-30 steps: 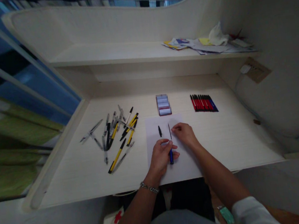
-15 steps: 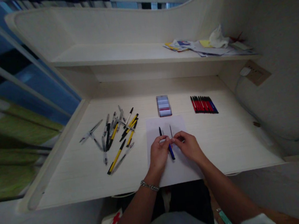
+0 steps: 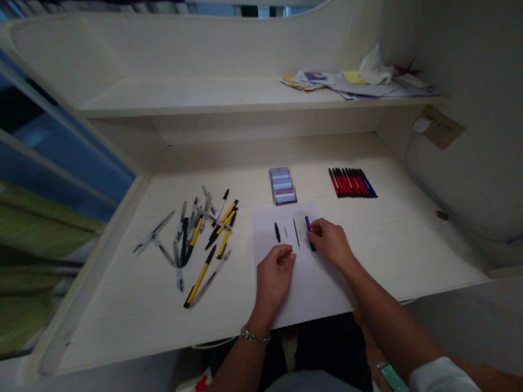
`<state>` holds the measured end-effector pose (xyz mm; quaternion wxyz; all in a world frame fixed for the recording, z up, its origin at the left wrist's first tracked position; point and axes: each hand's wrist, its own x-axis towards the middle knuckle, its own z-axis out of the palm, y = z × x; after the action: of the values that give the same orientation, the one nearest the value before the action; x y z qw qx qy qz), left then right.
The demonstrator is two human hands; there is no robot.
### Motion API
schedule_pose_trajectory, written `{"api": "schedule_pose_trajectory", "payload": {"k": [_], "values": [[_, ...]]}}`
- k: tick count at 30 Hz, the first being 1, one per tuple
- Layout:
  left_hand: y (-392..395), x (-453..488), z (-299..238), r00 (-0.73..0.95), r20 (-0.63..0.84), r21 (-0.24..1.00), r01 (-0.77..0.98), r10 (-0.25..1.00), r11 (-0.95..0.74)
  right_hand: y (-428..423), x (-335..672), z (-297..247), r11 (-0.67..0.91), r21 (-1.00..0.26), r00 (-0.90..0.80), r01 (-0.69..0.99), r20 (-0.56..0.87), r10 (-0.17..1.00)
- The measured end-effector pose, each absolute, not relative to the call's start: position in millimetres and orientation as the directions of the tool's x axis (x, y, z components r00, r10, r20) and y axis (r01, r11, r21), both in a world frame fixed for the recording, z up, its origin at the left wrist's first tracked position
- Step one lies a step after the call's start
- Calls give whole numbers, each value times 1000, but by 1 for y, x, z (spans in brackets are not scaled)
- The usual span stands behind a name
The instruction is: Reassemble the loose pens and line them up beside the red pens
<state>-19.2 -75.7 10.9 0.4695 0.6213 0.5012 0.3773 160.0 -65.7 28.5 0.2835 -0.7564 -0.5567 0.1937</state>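
The short blue pen barrel (image 3: 307, 223) lies on the white paper sheet (image 3: 310, 288), its near end pinched by the right hand (image 3: 331, 246). At its nine o'clock lies a thin black refill (image 3: 296, 233). At seven o'clock the left hand (image 3: 273, 276) rests with curled fingers; whether they grasp anything cannot be told.

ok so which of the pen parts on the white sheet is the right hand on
The blue piece, rightmost in the row, held by the right hand. The black piece and thin refill lie apart to its left.
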Motion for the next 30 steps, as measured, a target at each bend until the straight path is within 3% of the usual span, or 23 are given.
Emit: {"api": "schedule_pose_trajectory", "payload": {"k": [4,9,19,30], "values": [[-85,-31,4,312,94,819,516,945,-252,-55,159,21,-208,-494,245,844,12,969],[-91,-33,-4,364,166,741,567,917,-359,-57,157,17,-172,-471,226,865,60,972],[-87,-28,-3,381,181,712,585,907,-388,-93,171,-1,-163,-647,356,744,178,917],[-94,-37,5,290,182,790,526,940,-315,-56,174,19,-241,-486,294,840,34,955]]}}
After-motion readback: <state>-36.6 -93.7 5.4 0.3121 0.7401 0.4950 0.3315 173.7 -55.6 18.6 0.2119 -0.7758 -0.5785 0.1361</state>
